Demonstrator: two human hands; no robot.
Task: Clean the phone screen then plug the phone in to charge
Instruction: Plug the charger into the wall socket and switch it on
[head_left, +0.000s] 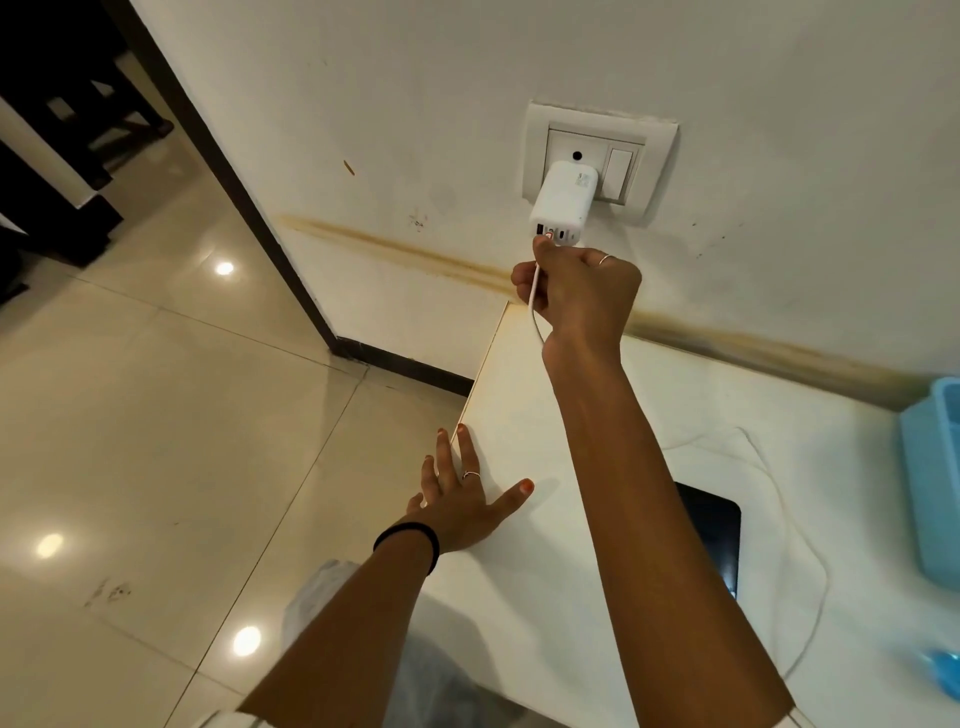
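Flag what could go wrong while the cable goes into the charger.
1. The right hand pinches the cable at the charger ports; the thumb hides the plug tip, so it may go in crooked or miss.
2. The charger juts from the socket; pushing up could loosen it.
3. Cable slack loops around the phone; a tug might drag it along the counter, where the left hand rests.

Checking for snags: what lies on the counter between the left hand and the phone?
In the head view, only the right forearm crosses above bare white counter between the left hand and phone.
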